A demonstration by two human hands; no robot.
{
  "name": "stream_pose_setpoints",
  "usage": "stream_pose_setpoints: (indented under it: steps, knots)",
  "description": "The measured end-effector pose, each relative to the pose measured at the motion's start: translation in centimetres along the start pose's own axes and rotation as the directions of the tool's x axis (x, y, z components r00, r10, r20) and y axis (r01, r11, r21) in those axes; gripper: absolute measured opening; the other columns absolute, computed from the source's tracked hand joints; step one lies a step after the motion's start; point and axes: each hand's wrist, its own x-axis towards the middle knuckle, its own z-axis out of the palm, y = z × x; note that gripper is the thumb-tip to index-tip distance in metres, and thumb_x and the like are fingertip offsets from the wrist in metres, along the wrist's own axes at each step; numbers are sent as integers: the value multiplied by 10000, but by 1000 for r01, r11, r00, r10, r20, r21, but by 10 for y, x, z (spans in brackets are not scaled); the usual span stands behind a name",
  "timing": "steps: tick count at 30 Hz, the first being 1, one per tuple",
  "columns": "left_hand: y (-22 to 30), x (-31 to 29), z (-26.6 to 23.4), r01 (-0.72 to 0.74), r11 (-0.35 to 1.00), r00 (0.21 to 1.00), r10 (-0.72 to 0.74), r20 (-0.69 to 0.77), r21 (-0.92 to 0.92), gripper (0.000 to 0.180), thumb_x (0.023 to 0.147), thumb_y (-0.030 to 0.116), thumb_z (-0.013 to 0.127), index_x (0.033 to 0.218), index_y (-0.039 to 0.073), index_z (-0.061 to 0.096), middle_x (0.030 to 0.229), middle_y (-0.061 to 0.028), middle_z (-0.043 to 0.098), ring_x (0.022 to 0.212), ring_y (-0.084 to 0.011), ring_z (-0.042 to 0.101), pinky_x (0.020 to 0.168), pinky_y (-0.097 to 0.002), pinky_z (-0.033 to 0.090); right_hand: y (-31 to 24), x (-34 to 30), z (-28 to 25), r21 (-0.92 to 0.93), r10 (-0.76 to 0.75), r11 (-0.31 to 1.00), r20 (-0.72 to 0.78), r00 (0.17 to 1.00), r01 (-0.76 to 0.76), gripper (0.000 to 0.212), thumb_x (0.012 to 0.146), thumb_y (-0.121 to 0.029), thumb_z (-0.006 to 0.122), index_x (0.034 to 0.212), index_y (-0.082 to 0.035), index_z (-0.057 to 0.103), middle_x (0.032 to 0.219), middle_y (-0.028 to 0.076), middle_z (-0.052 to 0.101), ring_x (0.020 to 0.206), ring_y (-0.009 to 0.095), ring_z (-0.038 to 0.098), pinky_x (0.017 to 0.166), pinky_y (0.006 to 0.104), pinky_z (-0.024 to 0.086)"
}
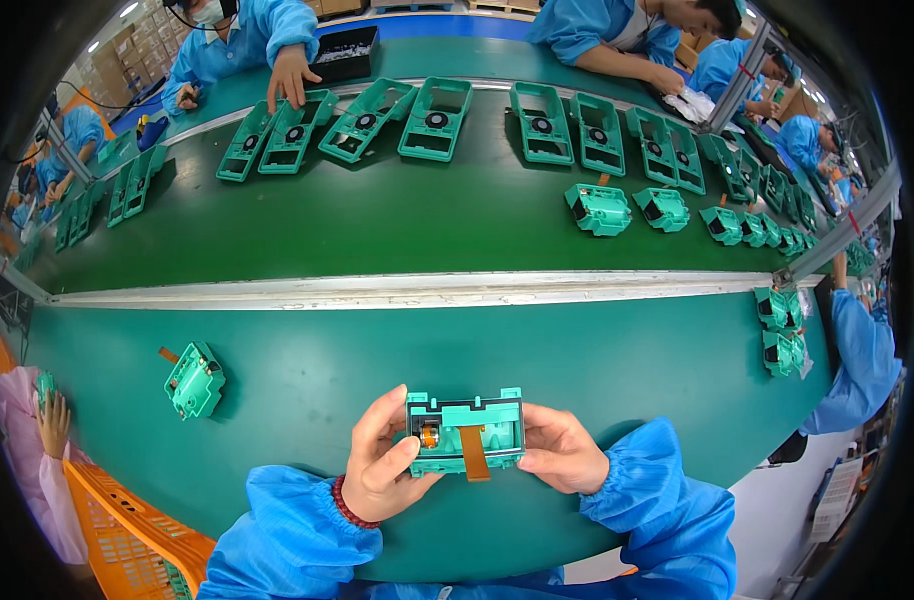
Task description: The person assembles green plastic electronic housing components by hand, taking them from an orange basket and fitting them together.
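Note:
Between my two hands, just above the green table (307, 400), is a green plastic housing (497, 440). Its inside faces me, with a small metal-and-orange part (429, 436) at its left and a brown flat ribbon cable (474, 455) hanging over its front edge. My left hand (385, 450) is closed on the left end, thumb in front. My right hand (565, 450) grips the right end, its thumb at the lower corner. Another green housing (195, 382) lies on the table to the left, a short ribbon sticking out.
Beyond a pale metal rail (407, 290) runs a green conveyor belt (377, 225) carrying green frames (437, 120) and several housings (599, 210). More housings (780, 330) sit at the table's right end. An orange basket (127, 530) stands lower left. Co-workers in blue sleeves (277, 30) work across the belt.

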Motion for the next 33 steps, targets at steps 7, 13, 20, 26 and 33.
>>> stream_pose_setpoints:
  steps: [7, 13, 20, 26, 33]
  knots:
    - [3, -3, 3, -55, 998, 998, 55, -4, 41, 847, 583, -93, 734, 1276, 199, 343, 1302, -260, 266, 1048, -343, 508, 800, -384, 495, -2, -3, -5, 11, -6, 1000, 43, 999, 6, 534, 784, 37, 597, 1268, 8, 371, 1268, 143, 426, 1155, 249, 430, 984, 385, 339]
    - [5, -4, 2, -71, 997, 997, 70, 21, 21, 877, 568, -88, 742, 1286, 206, 333, 1293, -262, 283, 1044, -340, 507, 782, -374, 504, -5, -7, -2, 0, -5, 1000, 39, 999, 5, 439, 775, 18, 622, 1181, -9, 456, 1150, 111, 523, 1086, 184, 481, 935, 338, 383]
    - [14, 12, 3, 59, 965, 995, -77, 62, 256, 781, 522, 76, 813, 1182, 86, 396, 1265, -207, 362, 1047, -368, 478, 880, -449, 395, -9, -12, 3, -140, -13, 990, -144, 989, -7, 291, 845, -14, 544, 1128, 30, 493, 990, 94, 600, 919, 130, 563, 809, 267, 456]
    - [24, 18, 2, 673, 412, 710, -593, 380, -615, 813, 588, -10, 769, 1273, 2, 331, 1229, -122, 446, 1144, -209, 434, 935, -381, 401, -20, -15, 25, -427, -248, 891, -180, 952, 152, 268, 857, -11, 514, 1118, 44, 498, 1010, 130, 597, 891, 143, 573, 792, 264, 463]
    - [12, 3, -3, 566, -220, 582, -576, 574, -794, 813, 703, 368, 711, 1330, 76, 284, 1297, -148, 389, 1195, -329, 389, 931, -485, 389, -23, -14, 4, -428, -389, 872, -308, 868, 239, 151, 851, -47, 545, 990, 10, 549, 861, 90, 609, 792, 131, 574, 713, 248, 472]
